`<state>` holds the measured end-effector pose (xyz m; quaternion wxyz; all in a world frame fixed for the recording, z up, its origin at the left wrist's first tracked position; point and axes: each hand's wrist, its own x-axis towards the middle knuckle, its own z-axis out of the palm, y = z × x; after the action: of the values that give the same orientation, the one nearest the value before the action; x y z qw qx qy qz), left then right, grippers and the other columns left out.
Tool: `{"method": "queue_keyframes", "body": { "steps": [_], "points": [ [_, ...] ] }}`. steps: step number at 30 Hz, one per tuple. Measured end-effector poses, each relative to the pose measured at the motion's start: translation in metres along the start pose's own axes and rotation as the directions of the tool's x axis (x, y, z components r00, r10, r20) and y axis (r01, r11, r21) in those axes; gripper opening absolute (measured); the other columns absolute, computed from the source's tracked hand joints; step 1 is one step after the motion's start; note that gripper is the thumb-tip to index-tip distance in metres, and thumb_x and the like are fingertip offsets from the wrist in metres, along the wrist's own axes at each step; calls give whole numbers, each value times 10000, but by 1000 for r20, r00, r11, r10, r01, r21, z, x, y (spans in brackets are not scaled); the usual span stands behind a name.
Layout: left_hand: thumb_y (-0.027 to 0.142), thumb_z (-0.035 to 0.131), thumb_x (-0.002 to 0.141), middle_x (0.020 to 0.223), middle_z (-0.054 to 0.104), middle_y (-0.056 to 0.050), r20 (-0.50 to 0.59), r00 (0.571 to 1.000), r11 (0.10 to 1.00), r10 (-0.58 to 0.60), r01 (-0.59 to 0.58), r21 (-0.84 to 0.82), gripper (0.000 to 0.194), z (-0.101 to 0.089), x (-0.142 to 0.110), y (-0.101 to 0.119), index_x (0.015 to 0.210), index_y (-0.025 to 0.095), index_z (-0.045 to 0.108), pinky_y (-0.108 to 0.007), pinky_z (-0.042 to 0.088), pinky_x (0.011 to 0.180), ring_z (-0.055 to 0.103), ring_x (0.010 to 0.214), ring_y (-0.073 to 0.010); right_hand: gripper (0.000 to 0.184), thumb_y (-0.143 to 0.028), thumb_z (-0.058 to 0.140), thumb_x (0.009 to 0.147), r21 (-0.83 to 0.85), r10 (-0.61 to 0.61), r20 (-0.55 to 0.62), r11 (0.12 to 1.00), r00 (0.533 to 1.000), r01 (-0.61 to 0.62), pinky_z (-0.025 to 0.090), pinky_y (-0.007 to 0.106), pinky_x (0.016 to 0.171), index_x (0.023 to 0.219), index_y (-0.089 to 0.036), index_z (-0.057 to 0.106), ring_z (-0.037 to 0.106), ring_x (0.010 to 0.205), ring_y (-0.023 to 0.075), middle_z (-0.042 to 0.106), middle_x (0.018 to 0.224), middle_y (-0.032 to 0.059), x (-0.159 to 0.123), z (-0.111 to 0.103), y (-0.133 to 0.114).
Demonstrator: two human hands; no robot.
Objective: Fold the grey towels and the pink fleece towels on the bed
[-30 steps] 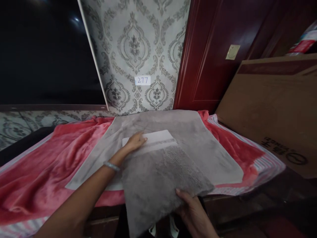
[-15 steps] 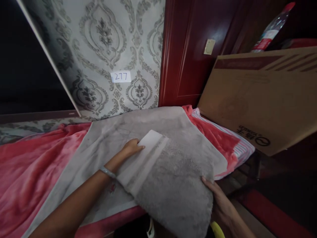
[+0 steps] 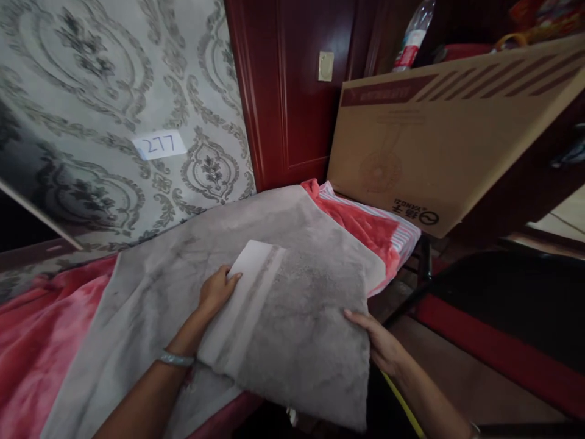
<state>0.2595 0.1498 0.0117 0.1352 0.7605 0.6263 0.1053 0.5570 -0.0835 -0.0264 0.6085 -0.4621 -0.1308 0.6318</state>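
A grey towel (image 3: 306, 323) with pale stripes and a white end band is stretched between my hands, its lower part hanging over the near edge of the covered surface. My left hand (image 3: 218, 289) is closed on its white left edge, thumb on top. On the opposite side my right hand (image 3: 377, 338) pinches the right edge, thumb above and fingers underneath, largely hidden. Beneath the towel lies a smooth light grey cloth (image 3: 169, 292), spread over a red plush blanket (image 3: 59, 335).
A large cardboard box (image 3: 411, 140) leans at the right, with a plastic bottle (image 3: 414, 36) behind its top edge. Patterned wallpaper bears a paper label (image 3: 159, 144) reading 277. A black and red seat (image 3: 493, 323) stands at the right, and a dark screen (image 3: 22, 219) at the left.
The view has turned to the right, showing more of the box and seat. The towel's right part is raised and spread flatter, with both hands keeping their hold.
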Motion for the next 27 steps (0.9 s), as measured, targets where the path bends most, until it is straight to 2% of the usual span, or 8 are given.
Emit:
{"method": "queue_keyframes", "body": {
  "steps": [7, 10, 13, 16, 19, 21, 23, 27],
  "points": [
    [311, 563, 834, 1130, 718, -136, -108, 994, 984, 16, -35, -176, 463, -21, -22, 10, 1247, 115, 641, -354, 510, 908, 661, 1011, -267, 532, -291, 926, 563, -20, 2, 64, 1000, 998, 0, 527, 490, 1037, 1035, -154, 725, 729, 1025, 335, 788, 979, 111, -11, 20, -26],
    [292, 592, 801, 1035, 709, -105, -340, 940, 959, 15, -110, -260, 299, -35, -71, 10, 1039, 149, 705, -345, 495, 934, 636, 974, -249, 543, -243, 886, 584, 19, -6, 88, 1000, 996, 5, 540, 492, 1025, 1096, -162, 722, 721, 1062, 340, 790, 997, 102, -15, 34, -37],
    [411, 597, 872, 716, 652, -30, -276, 961, 852, -17, -131, -507, 268, -27, -147, 11, 744, 197, 694, -284, 493, 733, 598, 730, -195, 557, -219, 862, 596, 62, -36, 128, 998, 991, 28, 544, 495, 1028, 1132, -175, 715, 706, 1105, 346, 790, 1017, 95, -18, 47, -39],
    [533, 725, 838, 548, 606, -42, 179, 983, 537, 51, 124, -835, 423, 7, -216, 18, 618, 174, 680, -239, 424, 535, 549, 530, -147, 529, -224, 857, 579, 93, -60, 163, 995, 985, 45, 536, 499, 1045, 1087, -171, 719, 691, 1137, 354, 787, 1020, 102, -20, 53, -34],
    [605, 734, 826, 837, 756, -205, 472, 860, 90, 194, 464, -881, 502, 41, -248, 33, 889, 107, 746, -293, 538, 609, 731, 711, -251, 478, -234, 853, 578, 108, -65, 171, 993, 983, 47, 529, 506, 1053, 1033, -171, 725, 681, 1156, 359, 784, 1030, 110, -22, 53, -28],
    [605, 732, 826, 1083, 749, -265, 466, 849, -191, 248, 514, -836, 586, 53, -250, 47, 1116, 97, 707, -392, 600, 779, 758, 947, -327, 446, -232, 854, 585, 107, -59, 167, 993, 984, 41, 527, 508, 1056, 1008, -175, 725, 677, 1164, 358, 784, 1029, 108, -26, 50, -26],
    [522, 744, 840, 1173, 749, -204, 384, 909, -446, 162, 414, -793, 567, 57, -242, 62, 1264, 159, 644, -430, 584, 929, 728, 1095, -315, 422, -229, 860, 584, 113, -42, 153, 993, 987, 25, 527, 512, 1056, 979, -173, 723, 673, 1168, 361, 783, 1020, 111, -31, 45, -25],
    [347, 709, 861, 1038, 799, -68, 390, 914, -708, -108, 204, -675, 421, 58, -223, 86, 1262, 238, 643, -375, 537, 1046, 742, 1041, -237, 420, -229, 867, 558, 144, 12, 85, 989, 996, -24, 532, 524, 1055, 948, -175, 720, 670, 1172, 374, 782, 1019, 116, -45, 34, -21]
  ]
}}
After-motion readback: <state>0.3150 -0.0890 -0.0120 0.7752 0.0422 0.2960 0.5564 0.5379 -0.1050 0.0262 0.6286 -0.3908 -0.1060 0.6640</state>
